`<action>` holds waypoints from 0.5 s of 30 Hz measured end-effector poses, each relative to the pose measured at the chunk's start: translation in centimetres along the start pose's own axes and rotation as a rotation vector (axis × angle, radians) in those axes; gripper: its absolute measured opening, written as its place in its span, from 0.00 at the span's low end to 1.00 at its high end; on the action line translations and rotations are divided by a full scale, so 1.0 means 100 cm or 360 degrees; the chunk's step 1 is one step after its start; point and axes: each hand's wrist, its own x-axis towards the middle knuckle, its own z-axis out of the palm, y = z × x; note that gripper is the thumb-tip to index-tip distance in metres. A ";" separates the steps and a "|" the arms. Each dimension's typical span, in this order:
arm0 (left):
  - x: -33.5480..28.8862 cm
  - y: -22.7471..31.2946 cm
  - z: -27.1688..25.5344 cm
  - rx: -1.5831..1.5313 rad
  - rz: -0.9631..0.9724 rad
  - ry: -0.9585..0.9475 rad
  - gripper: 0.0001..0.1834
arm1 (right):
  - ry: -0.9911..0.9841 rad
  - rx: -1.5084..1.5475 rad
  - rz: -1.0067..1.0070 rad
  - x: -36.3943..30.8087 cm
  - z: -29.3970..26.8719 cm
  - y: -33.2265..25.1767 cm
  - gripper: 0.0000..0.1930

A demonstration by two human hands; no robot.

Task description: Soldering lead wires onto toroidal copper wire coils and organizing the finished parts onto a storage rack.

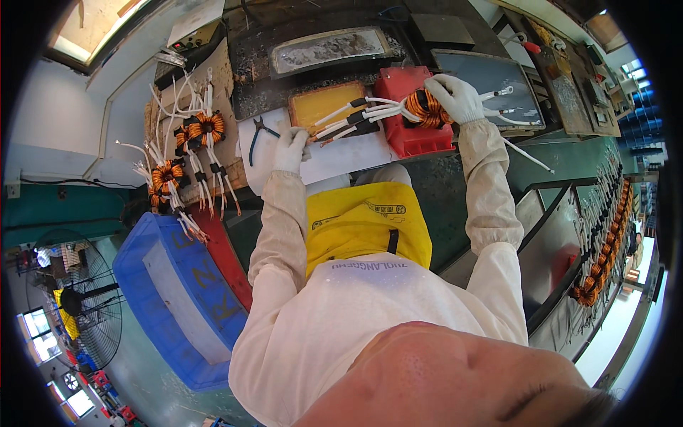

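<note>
My right hand (457, 98), in a white glove, grips a toroidal coil (427, 108) wound with copper wire over the red plastic bin (407, 142). White sleeved leads run out of the coil on both sides, and some on the right end in ring lugs (506, 90). The leads on the left have black sleeves and bare copper ends. At those ends my gloved left hand (290, 149) is closed, its fingers pinching a wire lead (320, 133). Blue-handled cutting pliers (260, 135) lie beside it on a white sheet (356, 151).
Several more coils (208, 128) with leads lie on cardboard at the left. A yellow-surfaced tray (324, 103) and a metal-filled rectangular pot (331, 51) stand ahead. A blue crate (178, 299) is at lower left, a fan (71, 299) beyond it. Coils line a rack (605, 249) at right.
</note>
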 end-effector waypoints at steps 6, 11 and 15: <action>-0.023 0.081 0.001 0.0150 0.0411 0.0153 0.12 | 0.0015 -0.0049 0.0047 0.000 -0.001 -0.001 0.25; -0.026 0.097 -0.005 0.0749 0.0797 0.0174 0.11 | 0.0010 -0.0043 0.0064 0.000 -0.001 -0.003 0.25; -0.016 0.056 -0.015 0.0200 0.0352 -0.0045 0.13 | 0.0031 -0.0035 0.0061 0.000 0.002 -0.003 0.27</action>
